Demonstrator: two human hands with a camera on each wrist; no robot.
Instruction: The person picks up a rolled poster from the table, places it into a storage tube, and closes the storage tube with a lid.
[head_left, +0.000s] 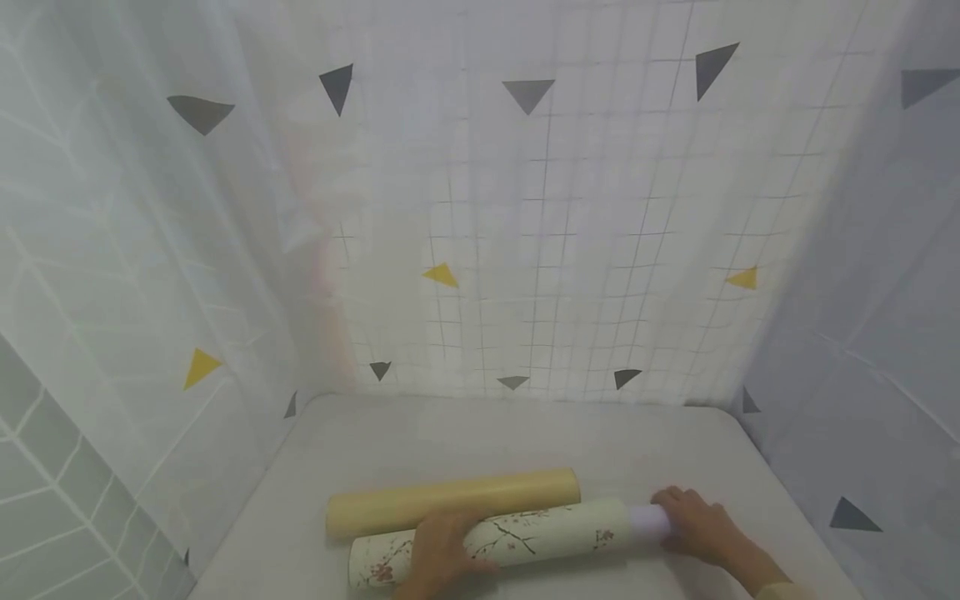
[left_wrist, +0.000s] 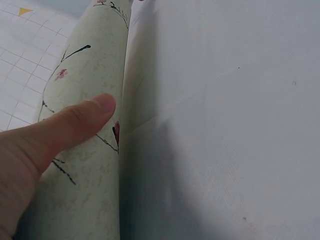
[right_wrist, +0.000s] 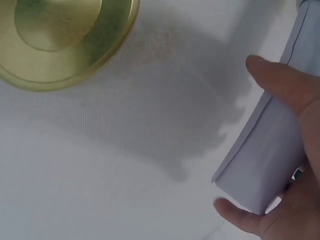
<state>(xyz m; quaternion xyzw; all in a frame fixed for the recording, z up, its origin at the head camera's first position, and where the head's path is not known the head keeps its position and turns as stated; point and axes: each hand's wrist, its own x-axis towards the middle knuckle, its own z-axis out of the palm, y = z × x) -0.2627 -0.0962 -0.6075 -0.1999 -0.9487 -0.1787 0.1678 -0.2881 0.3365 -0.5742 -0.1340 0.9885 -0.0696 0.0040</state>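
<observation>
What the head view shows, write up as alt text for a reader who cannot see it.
A person's left hand grips a blossom-patterned tube while their right hand holds a pale lilac roll at the tube's right end. A gold tube lies just behind the patterned one on a pale surface, before a light backdrop printed with grey and yellow triangles.

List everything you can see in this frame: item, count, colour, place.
Floral tube: 1, cream with reddish blossoms and dark branches, lying in front of the yellow tube
Pale roll: 1, pale lilac, protruding from the floral tube's right end
Yellow tube: 1, yellow-gold, on the table
Table: 1, whitish, under both tubes
Sheeting: count unclear, white and grey with yellow and grey triangles, behind and beside the table
Sleeve: 1, pale, right forearm
Left hand: 1, bare, gripping the floral tube
Right hand: 1, bare, gripping the pale roll
</observation>
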